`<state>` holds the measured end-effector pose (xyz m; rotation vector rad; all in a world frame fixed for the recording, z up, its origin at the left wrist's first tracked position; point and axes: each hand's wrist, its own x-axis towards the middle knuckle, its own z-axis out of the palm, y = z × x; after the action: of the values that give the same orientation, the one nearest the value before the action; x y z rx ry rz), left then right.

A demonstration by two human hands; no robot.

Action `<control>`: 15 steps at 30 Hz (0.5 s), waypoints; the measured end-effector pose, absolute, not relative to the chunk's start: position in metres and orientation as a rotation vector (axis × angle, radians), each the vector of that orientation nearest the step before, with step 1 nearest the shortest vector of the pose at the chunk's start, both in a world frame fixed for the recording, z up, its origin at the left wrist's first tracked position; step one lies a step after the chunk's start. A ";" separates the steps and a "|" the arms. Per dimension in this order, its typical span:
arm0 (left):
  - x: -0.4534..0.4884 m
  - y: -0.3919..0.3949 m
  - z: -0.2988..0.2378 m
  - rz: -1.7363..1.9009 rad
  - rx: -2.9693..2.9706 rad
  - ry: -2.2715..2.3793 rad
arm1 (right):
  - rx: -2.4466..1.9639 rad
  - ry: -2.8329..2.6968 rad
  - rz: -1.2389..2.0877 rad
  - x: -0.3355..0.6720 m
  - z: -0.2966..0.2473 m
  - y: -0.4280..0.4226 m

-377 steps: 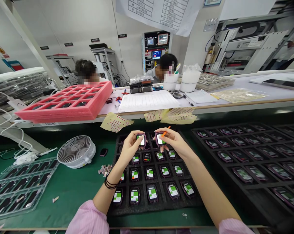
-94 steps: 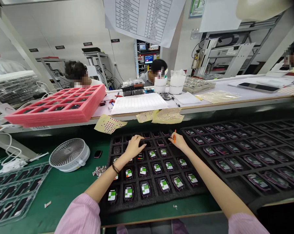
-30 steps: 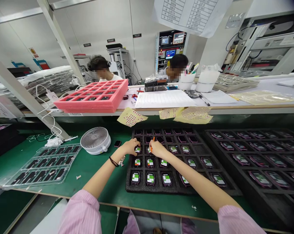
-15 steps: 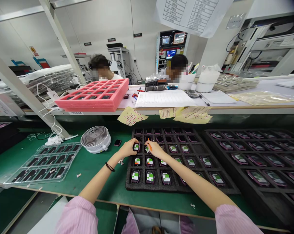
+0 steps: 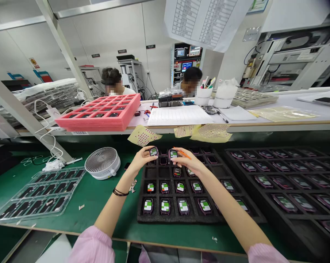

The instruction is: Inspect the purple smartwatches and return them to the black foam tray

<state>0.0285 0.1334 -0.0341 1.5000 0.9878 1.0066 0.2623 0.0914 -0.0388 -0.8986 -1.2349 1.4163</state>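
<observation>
Pinched in my left hand (image 5: 139,160) is a square smartwatch body (image 5: 153,151), raised over the back left of a black foam tray (image 5: 178,218). My right hand (image 5: 191,161) grips another smartwatch body (image 5: 173,154) by its edge, screen facing me. An orange stick-like tool (image 5: 183,152) is tucked between the right fingers. Both watches show white and green screens. Below them the tray's pockets hold several more watches, the front rows lit and the back ones dark. Two pockets at the left of the third row from the front are empty. My right forearm hides some watches.
A white round fan (image 5: 102,163) and a clear plastic tray (image 5: 61,204) of dark parts lie left. Another black foam tray (image 5: 302,228) of watches sits right. The shelf ahead carries a pink foam tray (image 5: 91,126). Two people sit beyond it. Paper scraps (image 5: 132,185) lie by the tray.
Both hands have lifted watches out of the foam tray, raising them toward its back edge. My right hand has shifted right and up with its watch. The view has tilted slightly.
</observation>
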 end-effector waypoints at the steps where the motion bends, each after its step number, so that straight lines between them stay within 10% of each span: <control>1: 0.035 0.132 -0.026 1.038 1.462 0.945 | -0.875 -1.202 1.412 0.265 -0.035 0.089; 15: 0.067 0.123 0.000 1.037 1.433 0.874 | -0.815 -1.099 1.446 0.282 -0.035 0.097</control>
<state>0.0669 0.1233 0.0001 1.4330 0.8740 1.0366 0.2819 0.0974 -0.0345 -0.8145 -1.0990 1.4456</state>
